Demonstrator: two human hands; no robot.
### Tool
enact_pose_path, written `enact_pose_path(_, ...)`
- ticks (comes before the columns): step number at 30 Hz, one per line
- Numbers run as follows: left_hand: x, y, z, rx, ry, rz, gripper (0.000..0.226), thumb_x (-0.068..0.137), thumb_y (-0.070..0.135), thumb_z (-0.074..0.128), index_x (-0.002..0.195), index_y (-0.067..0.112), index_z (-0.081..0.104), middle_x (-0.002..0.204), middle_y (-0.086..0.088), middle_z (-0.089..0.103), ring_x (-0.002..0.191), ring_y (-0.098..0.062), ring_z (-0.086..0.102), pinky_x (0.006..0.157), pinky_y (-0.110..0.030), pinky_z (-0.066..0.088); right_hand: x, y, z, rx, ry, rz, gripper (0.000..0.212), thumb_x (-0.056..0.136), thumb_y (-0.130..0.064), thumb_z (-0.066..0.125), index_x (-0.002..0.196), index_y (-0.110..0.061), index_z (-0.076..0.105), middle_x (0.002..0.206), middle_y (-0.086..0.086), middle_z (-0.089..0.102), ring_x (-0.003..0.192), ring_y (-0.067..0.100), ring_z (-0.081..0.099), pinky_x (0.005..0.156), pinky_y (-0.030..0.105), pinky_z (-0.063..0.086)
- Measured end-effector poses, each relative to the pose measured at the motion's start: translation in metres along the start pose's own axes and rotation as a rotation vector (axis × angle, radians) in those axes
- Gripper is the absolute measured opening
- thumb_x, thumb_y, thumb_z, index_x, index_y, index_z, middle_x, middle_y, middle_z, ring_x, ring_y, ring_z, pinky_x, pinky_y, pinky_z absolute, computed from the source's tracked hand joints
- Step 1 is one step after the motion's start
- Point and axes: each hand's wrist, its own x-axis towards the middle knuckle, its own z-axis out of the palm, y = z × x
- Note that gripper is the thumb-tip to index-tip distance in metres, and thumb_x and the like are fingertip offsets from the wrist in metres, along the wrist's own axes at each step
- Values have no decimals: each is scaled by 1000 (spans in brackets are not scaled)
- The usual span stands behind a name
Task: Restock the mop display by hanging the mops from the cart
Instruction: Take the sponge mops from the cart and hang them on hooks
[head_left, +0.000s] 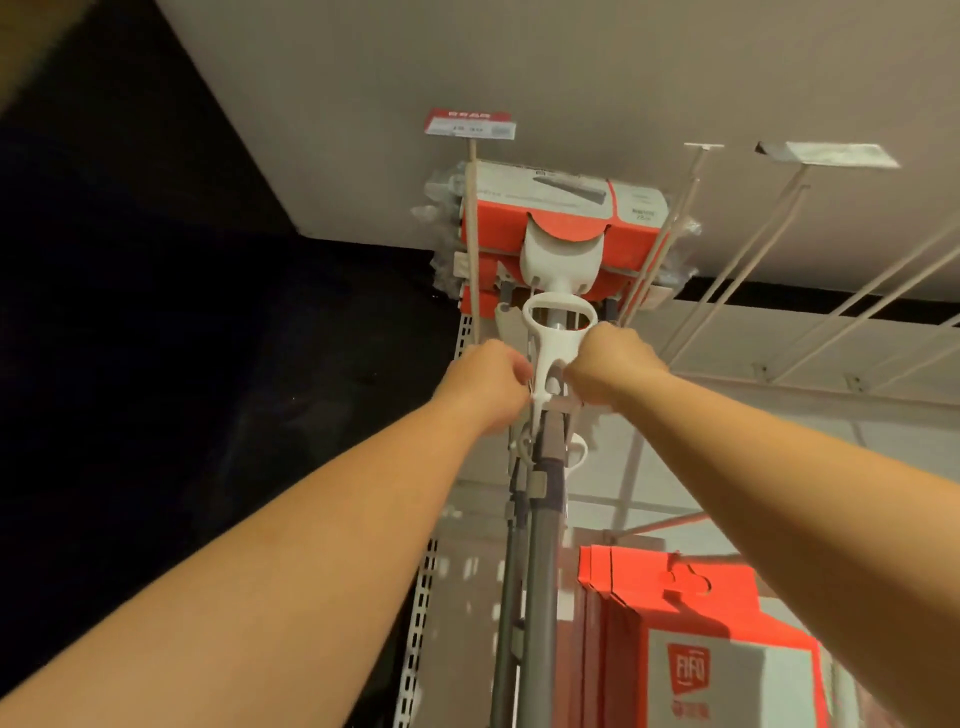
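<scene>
While the left hand (491, 384) and right hand (605, 371) clamp a raised mop (540, 545) by its white grip (553, 353), packaged mop heads (550, 208) above suggest some hang already; neighbouring hooks (779, 234) look bare.

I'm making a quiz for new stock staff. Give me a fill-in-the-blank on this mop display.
1. The left hand and right hand grip the mop's ____ handle.
2. Its pole is ____.
3. The hooks to its right are ____.

Missing words: white; grey; empty.
</scene>
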Motion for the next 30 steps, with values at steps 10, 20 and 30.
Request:
enact_pose_path(10,-82,57,-43,737,-213,-109,35,92,31,57,125,23,59,117,1,63,103,-18,61,83,-34,51,-73,13,-30,-284,-253,-315,37,89,-34,58,119,-13,55,94,5,54,84,25,54,69,33,44)
enact_pose_path(20,-209,101,-65,973,-355,-359,41,92,36,53,131,24,55,125,0,59,110,-22,57,79,-32,42,-184,31,-55,-154,-460,-546,20,90,-35,54,95,-15,57,79,1,52,75,18,54,59,27,40)
enact_pose_path(30,-329,142,-116,1072,-426,-587,41,94,39,52,130,20,55,124,-2,60,110,-22,58,83,-33,42,-302,3,-74,-18,-646,-668,29,87,-35,54,105,-14,61,90,2,58,84,23,59,66,31,43)
